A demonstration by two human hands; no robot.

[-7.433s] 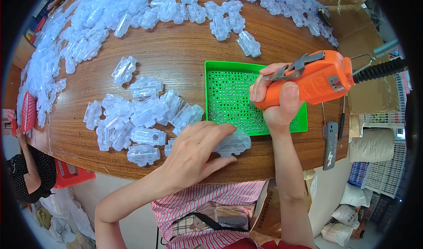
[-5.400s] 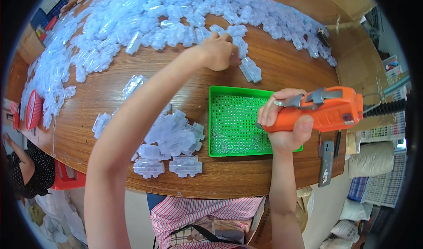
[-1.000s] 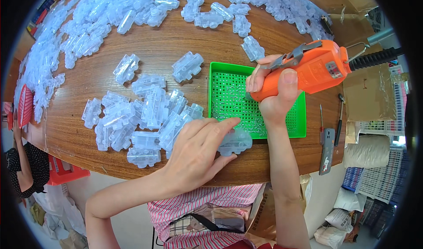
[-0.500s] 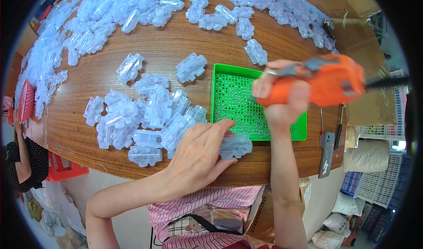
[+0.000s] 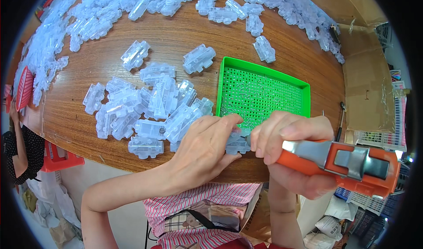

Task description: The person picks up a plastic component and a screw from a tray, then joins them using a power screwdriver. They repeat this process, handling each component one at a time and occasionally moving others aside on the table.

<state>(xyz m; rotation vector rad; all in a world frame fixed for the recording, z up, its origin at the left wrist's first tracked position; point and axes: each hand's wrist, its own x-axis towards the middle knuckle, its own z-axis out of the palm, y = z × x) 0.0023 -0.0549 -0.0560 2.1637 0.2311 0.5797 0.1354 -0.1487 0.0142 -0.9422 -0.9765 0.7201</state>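
Note:
My left hand (image 5: 200, 145) pinches a clear plastic casing (image 5: 237, 145) against the table near its front edge, its fingers hiding much of it. Wrapped round an orange power screwdriver (image 5: 352, 165) is my right hand (image 5: 293, 143). The tool lies nearly level, its tip pointing left at the casing's right end; whether the tip touches cannot be seen. Just beyond both hands is a green perforated tray (image 5: 264, 69) with many small silvery screws (image 5: 251, 108) scattered in it. A heap of similar clear casings (image 5: 128, 108) lies to the left of my left hand.
Large piles of clear casings (image 5: 105, 8) cover the table's far and left sides. A cardboard sheet (image 5: 368, 81) stands at the right edge, near a dark-handled tool (image 5: 340, 121). At far left, another person's arm (image 5: 20, 136) is beside a red basket (image 5: 25, 88).
My right hand has brought the screwdriver from over the tray down and nearer, to the casing's right end. My left hand stays on the casing. The view has shifted slightly.

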